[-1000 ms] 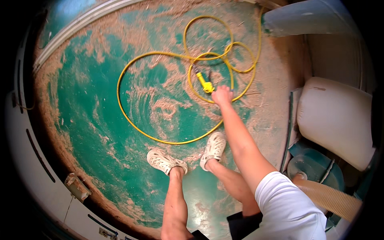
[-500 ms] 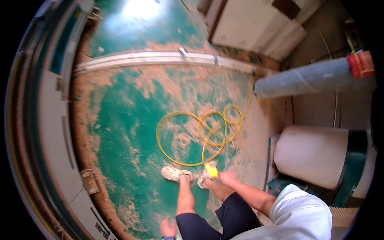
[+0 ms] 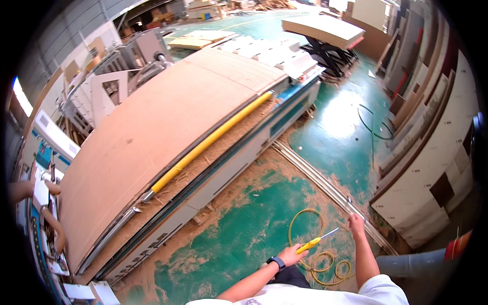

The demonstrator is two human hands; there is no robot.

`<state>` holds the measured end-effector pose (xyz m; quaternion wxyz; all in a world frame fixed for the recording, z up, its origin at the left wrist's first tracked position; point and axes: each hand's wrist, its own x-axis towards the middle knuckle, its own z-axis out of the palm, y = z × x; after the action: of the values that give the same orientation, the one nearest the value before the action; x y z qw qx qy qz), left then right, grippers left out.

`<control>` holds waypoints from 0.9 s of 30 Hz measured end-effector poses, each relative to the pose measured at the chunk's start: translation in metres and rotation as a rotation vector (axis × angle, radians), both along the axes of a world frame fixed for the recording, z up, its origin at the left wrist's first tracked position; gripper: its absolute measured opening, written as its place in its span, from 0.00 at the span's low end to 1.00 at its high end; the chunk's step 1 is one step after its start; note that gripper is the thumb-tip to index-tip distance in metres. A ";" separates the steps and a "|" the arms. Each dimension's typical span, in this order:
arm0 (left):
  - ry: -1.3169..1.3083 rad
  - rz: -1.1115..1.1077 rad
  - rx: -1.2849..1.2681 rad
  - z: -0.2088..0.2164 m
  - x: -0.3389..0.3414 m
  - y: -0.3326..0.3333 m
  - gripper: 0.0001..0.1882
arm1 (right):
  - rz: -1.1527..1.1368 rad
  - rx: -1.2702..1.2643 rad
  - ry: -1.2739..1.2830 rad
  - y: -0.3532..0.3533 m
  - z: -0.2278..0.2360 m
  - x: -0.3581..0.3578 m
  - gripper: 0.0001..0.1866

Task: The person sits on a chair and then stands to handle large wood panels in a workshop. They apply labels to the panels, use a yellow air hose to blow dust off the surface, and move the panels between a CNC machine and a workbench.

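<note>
A yellow air blow gun [image 3: 308,246] with a thin metal nozzle is in my left hand [image 3: 290,254], whose fingers are wrapped round its handle. A dark watch is strapped on that wrist. Loops of yellow air hose [image 3: 323,269] lie on the floor beyond and beneath the gun. My right hand [image 3: 357,222] is raised to the right of the nozzle tip, apart from it. Its fingers are curled in; whether anything is inside them is hidden.
A long machine bed carries a large brown board [image 3: 147,122], with a yellow roller [image 3: 213,140] along its near side. Sawdust covers parts of the green floor [image 3: 229,239]. White rails [image 3: 315,175] cross it. Panels lean at right, near a grey duct [image 3: 412,265]. A scissor lift table [image 3: 325,30] stands far back.
The yellow blow gun has passed from my right hand to my left. Both hands have risen. The view has swung up and leftward, bringing the machine bed into sight.
</note>
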<state>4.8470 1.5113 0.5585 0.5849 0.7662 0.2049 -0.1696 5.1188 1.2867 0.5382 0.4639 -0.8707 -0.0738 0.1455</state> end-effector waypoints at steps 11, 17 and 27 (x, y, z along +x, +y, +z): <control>-0.473 0.096 0.175 -0.056 0.124 0.203 0.28 | 0.478 0.434 0.339 0.358 0.001 -0.054 0.18; -0.350 0.157 0.220 0.067 0.128 0.441 0.25 | 0.872 0.384 0.447 0.547 0.076 0.061 0.21; 0.487 1.325 1.180 -0.036 0.022 0.763 0.23 | 0.996 0.220 0.644 0.752 0.105 0.206 0.12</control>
<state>4.8694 2.2747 0.5227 0.0174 0.6096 0.7728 0.1756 5.3243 2.0389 0.6437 0.4262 -0.5903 -0.3433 0.5933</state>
